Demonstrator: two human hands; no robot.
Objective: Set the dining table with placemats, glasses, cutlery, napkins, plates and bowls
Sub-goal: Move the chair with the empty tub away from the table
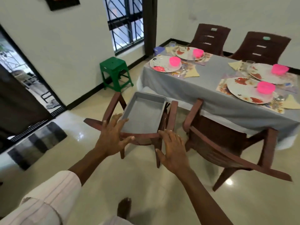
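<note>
Low in the frame's centre, both hands are spread with straight fingers and grip nothing. The left hand (pixel 112 138) is over the near corner of a smooth grey rectangular tray (pixel 144 111), and the right hand (pixel 172 150) is at the top rail of a brown moulded chair (pixel 142 137). The tray lies on that chair's seat. Beyond, at right, the grey-clothed table (pixel 203 88) carries floral placemats (pixel 221 86), round patterned plates (pixel 240 88), glossy pink bowls (pixel 266 87) and triangular cream napkins (pixel 192 73).

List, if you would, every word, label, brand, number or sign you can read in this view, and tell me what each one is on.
No text reads clearly anywhere in this view.
Rectangular label on the far chair nearer the window: too blurred to read.
Oval sticker on the other far chair: too blurred to read.
</note>
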